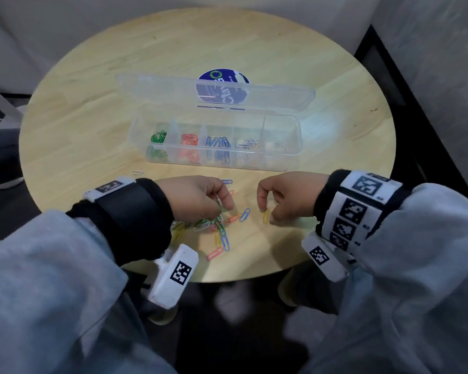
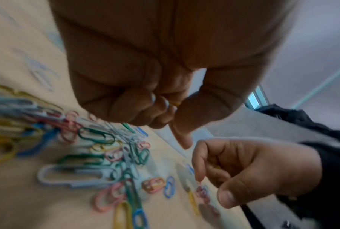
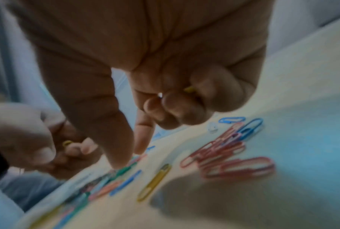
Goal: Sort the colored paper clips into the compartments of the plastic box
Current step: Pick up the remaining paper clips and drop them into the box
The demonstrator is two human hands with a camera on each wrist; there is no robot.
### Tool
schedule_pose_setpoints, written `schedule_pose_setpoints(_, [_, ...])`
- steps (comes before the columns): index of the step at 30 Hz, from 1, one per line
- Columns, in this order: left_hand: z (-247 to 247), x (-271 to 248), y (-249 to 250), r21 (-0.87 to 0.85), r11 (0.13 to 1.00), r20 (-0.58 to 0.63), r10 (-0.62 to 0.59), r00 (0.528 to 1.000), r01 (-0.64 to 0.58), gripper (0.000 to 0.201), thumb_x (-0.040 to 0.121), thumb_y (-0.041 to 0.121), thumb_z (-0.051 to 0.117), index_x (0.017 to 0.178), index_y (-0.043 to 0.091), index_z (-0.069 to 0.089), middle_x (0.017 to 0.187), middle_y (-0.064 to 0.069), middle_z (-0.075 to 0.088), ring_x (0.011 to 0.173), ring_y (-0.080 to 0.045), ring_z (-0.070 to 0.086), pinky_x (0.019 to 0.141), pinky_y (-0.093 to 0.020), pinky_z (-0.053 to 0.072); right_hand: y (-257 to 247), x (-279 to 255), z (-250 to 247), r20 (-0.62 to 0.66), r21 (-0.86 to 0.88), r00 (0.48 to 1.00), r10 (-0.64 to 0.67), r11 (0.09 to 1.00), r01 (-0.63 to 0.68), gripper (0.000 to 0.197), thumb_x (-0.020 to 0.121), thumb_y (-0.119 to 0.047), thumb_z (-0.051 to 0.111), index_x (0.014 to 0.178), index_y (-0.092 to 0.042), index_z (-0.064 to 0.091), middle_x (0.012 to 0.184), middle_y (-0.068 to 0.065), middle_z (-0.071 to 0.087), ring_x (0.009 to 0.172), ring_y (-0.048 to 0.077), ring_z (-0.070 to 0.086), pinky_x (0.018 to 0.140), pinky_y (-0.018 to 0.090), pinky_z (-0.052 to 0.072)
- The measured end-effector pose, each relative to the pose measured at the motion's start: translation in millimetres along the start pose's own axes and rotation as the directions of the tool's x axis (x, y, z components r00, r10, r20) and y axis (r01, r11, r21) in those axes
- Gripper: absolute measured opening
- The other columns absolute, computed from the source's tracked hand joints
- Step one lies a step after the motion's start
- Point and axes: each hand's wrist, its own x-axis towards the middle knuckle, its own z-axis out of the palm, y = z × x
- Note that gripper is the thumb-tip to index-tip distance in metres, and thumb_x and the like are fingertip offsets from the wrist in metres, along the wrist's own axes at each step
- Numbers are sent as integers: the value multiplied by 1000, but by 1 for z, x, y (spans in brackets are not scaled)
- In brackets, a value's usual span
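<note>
My L hand (image 1: pixel 197 198) is over the loose clip pile (image 1: pixel 216 228) near the table (image 1: pixel 92 103) edge, fingers curled, grip narrow. L wrist view shows a bit of yellow clip (image 2: pixel 174 103) tucked between curled fingers and thumb; index tip points down at the pile. In head view a green clip seems to be at my fingertips, too small to confirm.

My R hand (image 1: pixel 284 195) is right of the pile, thumb and index pinching the top of a yellow clip (image 1: pixel 266 215) whose lower end is on/near the table. R wrist view is blurry; another yellow bit (image 3: pixel 189 89) shows in the curled fingers.

Plastic box (image 1: pixel 295 136) sits farther back, lid open, with green, red, blue, white clips in separate compartments L to R; rightmost contents hard to make out. One white clip (image 1: pixel 137 173) lies alone, far left of the pile. Sticker (image 1: pixel 222 76) partly hidden behind lid.
</note>
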Motion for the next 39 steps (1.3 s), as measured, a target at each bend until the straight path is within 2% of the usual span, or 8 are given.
schedule_pose_setpoints(6, [5, -3, -9, 308, 951, 0, -8, 1000, 8, 20, 78, 9, 60, 72, 28, 57, 39, 14, 46, 35, -1, 39, 41, -15, 30, -12, 16, 5, 14, -291, 999, 33, 956, -27, 22, 75, -16, 64, 67, -27, 47, 66, -8, 48, 68, 17, 50, 61, 27, 44])
schedule_pose_setpoints(10, [8, -8, -10, 495, 869, -22, 15, 1000, -2, 18, 76, 19, 65, 68, 30, 54, 49, 8, 46, 44, -3, 40, 49, -21, 33, -17, 17, 6, 12, -367, 999, 39, 930, -31, 19, 78, -15, 59, 66, -23, 48, 67, -8, 49, 70, 16, 49, 52, 20, 36])
schedule_pose_setpoints(15, [8, -9, -8, 556, 831, -42, 49, 998, -17, 13, 77, 22, 65, 74, 30, 55, 58, 5, 44, 52, -6, 40, 54, -23, 33, -16, 16, 9, 16, -344, 995, 99, 935, -88, 10, 70, -19, 59, 75, -14, 65, 74, 3, 64, 75, 24, 64, 68, 30, 52])
schedule_pose_setpoints(21, [18, -5, -9, 606, 795, -29, 63, 998, -33, 14, 78, 22, 65, 88, 31, 62, 61, 9, 42, 56, -2, 39, 50, -16, 28, -14, 12, -3, 47, 135, 996, 78, 987, -84, 22, 73, -11, 59, 55, -17, 48, 44, -4, 56, 42, 18, 45, 51, 26, 40])
schedule_pose_setpoints(24, [20, -3, -9, 614, 789, -48, 71, 996, -27, 14, 77, 23, 66, 80, 31, 56, 60, 10, 43, 58, -3, 40, 50, -16, 28, -12, 14, -6, 44, 522, 998, 49, 850, -65, 26, 79, 5, 49, 62, -13, 43, 55, 13, 54, 33, 15, 38, 42, 22, 29])
schedule_pose_setpoints(29, [19, -1, -9, 618, 785, -48, 84, 995, -37, 14, 78, 24, 66, 84, 32, 56, 64, 10, 43, 71, -13, 46, 53, -20, 30, -18, 21, -1, 80, 743, 995, 60, 661, -100, 28, 88, 8, 35, 78, -14, 48, 41, 2, 51, 28, 10, 43, 34, 14, 29])
schedule_pose_setpoints(34, [17, 3, -13, 608, 793, -65, 85, 994, -28, 13, 79, 26, 66, 88, 31, 59, 67, 11, 44, 78, -15, 48, 66, -23, 33, -31, 22, 0, 85, 708, 996, 21, 702, -75, 27, 88, 7, 39, 72, -10, 52, 43, 3, 49, 31, 8, 46, 32, 13, 35])
schedule_pose_setpoints(39, [15, 5, -17, 597, 802, -56, 63, 996, -17, 10, 80, 27, 66, 80, 27, 55, 65, 9, 47, 69, -12, 48, 56, -23, 32, -39, 17, 1, -12, 110, 1000, 18, 994, -16, 15, 77, -11, 67, 78, -22, 57, 61, -9, 50, 44, 2, 45, 41, 16, 34])
